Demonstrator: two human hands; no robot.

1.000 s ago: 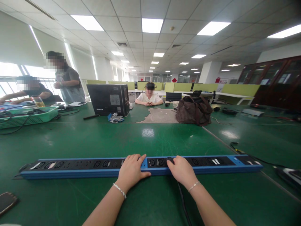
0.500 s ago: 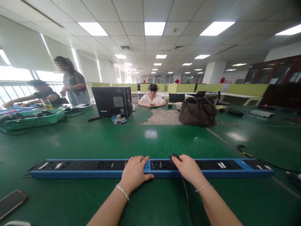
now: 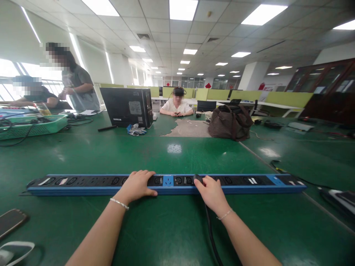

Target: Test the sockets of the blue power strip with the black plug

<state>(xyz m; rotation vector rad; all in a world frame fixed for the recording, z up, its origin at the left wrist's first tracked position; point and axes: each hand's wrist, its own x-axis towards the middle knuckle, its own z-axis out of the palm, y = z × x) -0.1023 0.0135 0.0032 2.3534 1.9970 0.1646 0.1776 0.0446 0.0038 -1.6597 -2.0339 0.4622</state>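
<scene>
A long blue and black power strip (image 3: pixel 168 190) lies across the green table in front of me. My left hand (image 3: pixel 138 187) spans it left of a blue socket section, fingers over the top and far edge, thumb along the near side. Between the fingers of my right hand (image 3: pixel 212 193) is a black plug (image 3: pixel 196 178), pressed against the strip's top, right of the middle. Its black cable (image 3: pixel 210 229) hangs down over the near edge and runs toward me. Whether the plug's pins sit in a socket is hidden by the plug and fingers.
A phone (image 3: pixel 12 222) and a white looped strap (image 3: pixel 20 244) lie at near left. Farther back stand a green basket (image 3: pixel 46 126) with cables, a black computer case (image 3: pixel 124 107), gloves (image 3: pixel 135 129) and a brown bag (image 3: pixel 229 123). Other people are across the table and at left.
My left hand has slid left along the power strip, uncovering the blue socket section. My right hand has brought the plug slightly left and lower onto the strip. The camera view has shifted.
</scene>
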